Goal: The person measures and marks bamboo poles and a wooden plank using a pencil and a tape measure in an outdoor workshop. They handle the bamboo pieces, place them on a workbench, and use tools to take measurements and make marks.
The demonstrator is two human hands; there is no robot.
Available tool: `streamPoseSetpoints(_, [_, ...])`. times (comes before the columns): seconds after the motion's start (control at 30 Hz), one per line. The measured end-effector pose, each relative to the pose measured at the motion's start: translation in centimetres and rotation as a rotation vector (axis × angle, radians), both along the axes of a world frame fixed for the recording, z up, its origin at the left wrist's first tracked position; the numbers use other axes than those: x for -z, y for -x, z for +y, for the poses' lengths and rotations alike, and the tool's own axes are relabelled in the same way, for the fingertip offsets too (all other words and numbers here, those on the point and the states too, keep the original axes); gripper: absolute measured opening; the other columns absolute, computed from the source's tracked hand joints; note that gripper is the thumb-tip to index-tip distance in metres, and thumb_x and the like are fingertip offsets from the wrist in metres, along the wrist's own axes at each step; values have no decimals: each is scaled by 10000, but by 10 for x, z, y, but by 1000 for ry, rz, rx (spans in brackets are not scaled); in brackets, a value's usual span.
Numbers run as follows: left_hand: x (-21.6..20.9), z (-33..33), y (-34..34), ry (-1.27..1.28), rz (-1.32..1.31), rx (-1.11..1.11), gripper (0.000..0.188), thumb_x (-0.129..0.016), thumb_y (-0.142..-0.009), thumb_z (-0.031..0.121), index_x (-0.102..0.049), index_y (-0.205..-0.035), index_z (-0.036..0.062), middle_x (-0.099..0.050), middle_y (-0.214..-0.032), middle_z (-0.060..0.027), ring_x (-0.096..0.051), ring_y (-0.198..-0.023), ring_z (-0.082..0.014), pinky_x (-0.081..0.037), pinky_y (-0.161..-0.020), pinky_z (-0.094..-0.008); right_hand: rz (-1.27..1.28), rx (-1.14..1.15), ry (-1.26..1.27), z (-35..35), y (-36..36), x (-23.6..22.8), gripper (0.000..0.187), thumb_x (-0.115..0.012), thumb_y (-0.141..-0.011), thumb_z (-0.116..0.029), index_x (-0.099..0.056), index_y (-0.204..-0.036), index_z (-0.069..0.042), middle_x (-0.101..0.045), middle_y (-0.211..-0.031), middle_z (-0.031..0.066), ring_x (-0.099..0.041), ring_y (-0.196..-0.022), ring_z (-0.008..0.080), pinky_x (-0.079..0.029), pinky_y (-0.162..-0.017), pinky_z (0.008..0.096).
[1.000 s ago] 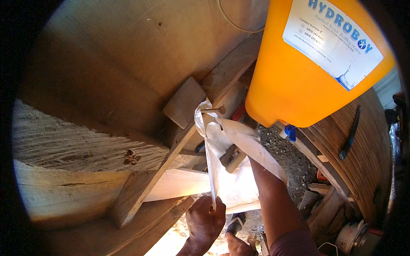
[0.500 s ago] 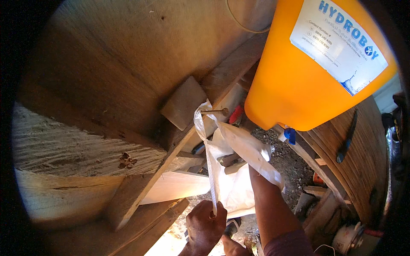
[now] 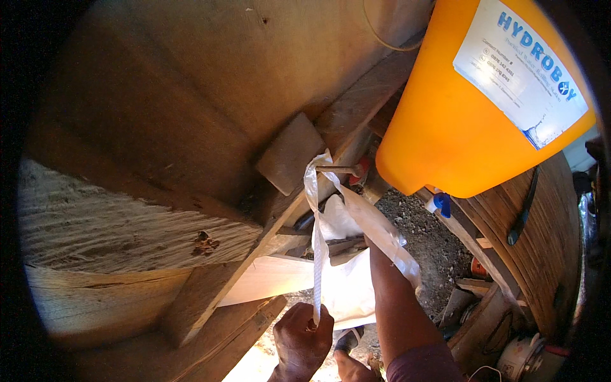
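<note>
Hanging at upper right, the orange tank [image 3: 471, 121] overhangs a white woven sack [image 3: 347, 280] at centre, hooked on a peg. Left hand [image 3: 302, 334] is fisted around the sack's strap; right hand is hidden inside the sack, grip unclear. Best keep the strap taut.

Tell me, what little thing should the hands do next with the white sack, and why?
Probably pull the white woven sack a little wider open. The left hand grips one edge strip tight, the sack's top corner hangs on a metal hook by the wooden beam, and the right arm reaches down into its mouth, which looks narrow.
</note>
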State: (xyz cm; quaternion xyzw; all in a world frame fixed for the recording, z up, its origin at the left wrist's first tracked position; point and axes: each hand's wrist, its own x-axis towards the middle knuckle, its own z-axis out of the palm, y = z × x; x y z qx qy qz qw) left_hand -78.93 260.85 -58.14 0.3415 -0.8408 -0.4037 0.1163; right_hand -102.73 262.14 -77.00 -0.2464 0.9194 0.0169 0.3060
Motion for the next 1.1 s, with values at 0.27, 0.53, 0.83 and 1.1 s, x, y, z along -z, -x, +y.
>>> streamPoseSetpoints(0.27, [3, -4, -7, -32, 27, -31, 175, -610, -856, 42, -558, -696, -5, -494, -563, -121, -484, -488, -195, -395, -486, -355, 3, 15, 1, 9, -2, -4, 287, -626, -847, -149, -630, -1112, -39, -655, -1085, 187, -662, -933, 390, -529, -760, 533])
streamPoseSetpoints(0.53, [7, -1, -8, -123, 30, -44, 219, -666, -841, 55, -528, -678, 7, -534, -611, -132, -511, -493, -261, -400, -483, -382, 0, 32, 13, 20, 8, -14, 278, -619, -851, -145, -623, -1106, -33, -652, -1075, 195, -660, -931, 396, -526, -769, 530])
streamPoseSetpoints(0.83, [18, 12, 2, -85, 57, -6, 233, -619, -907, 90, -538, -713, -9, -527, -612, -168, -524, -503, -281, -409, -490, -394, -3, 10, 7, 16, 7, -18, 268, -611, -856, -141, -615, -1098, -26, -648, -1064, 203, -656, -928, 403, -523, -778, 526])
streamPoseSetpoints(1.1, [36, 14, 0, -101, 101, 2, 289, -607, -906, 107, -479, -673, -9, -501, -602, -188, -504, -497, -293, -400, -499, -415, 19, 22, 26, 4, -18, -21, 260, -604, -860, -137, -608, -1092, -19, -645, -1054, 211, -654, -925, 408, -521, -787, 523])
